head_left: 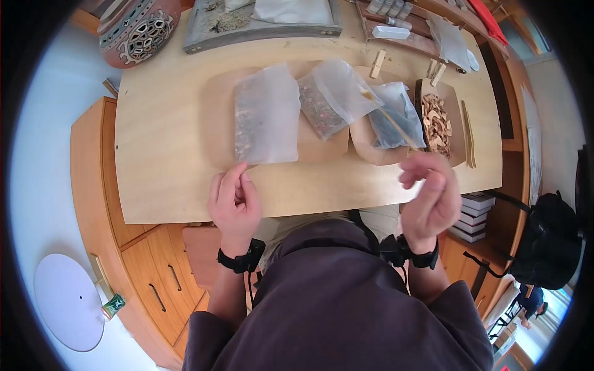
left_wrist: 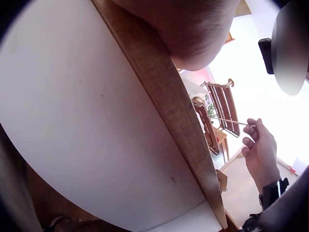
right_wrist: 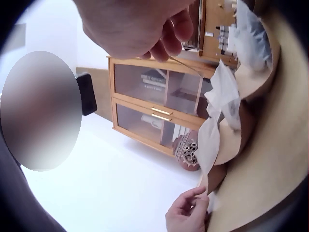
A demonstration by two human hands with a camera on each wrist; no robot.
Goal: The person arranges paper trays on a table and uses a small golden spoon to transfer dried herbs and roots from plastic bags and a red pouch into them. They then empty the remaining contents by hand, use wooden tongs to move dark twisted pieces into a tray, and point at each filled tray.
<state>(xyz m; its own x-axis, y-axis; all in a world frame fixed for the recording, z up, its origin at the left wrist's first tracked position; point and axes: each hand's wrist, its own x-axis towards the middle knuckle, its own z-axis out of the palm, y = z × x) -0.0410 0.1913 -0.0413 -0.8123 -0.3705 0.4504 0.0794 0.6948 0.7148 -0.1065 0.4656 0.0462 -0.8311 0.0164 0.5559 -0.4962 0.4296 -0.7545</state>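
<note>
My right hand (head_left: 430, 195) pinches a thin wooden stick (head_left: 399, 127), which slants over a clear bag of dark contents (head_left: 396, 114). In the left wrist view the stick (left_wrist: 235, 122) points away from the right hand (left_wrist: 263, 154). My left hand (head_left: 235, 204), fingers loosely curled, is by the lower left corner of a translucent bag of mixed dried pieces (head_left: 266, 117). In the right wrist view the left hand's (right_wrist: 188, 212) fingertips are at a kraft tray's edge; whether they grip it I cannot tell. A second translucent bag (head_left: 328, 105) lies tilted between the other two.
A tray of brown dried chips (head_left: 436, 123) stands right, beside wooden tongs (head_left: 469, 136). Wooden clips (head_left: 377, 63) lie behind the bags. A grey wooden tray (head_left: 266, 32), a patterned pot (head_left: 139, 34) and a rack of small jars (head_left: 396, 12) line the table's back.
</note>
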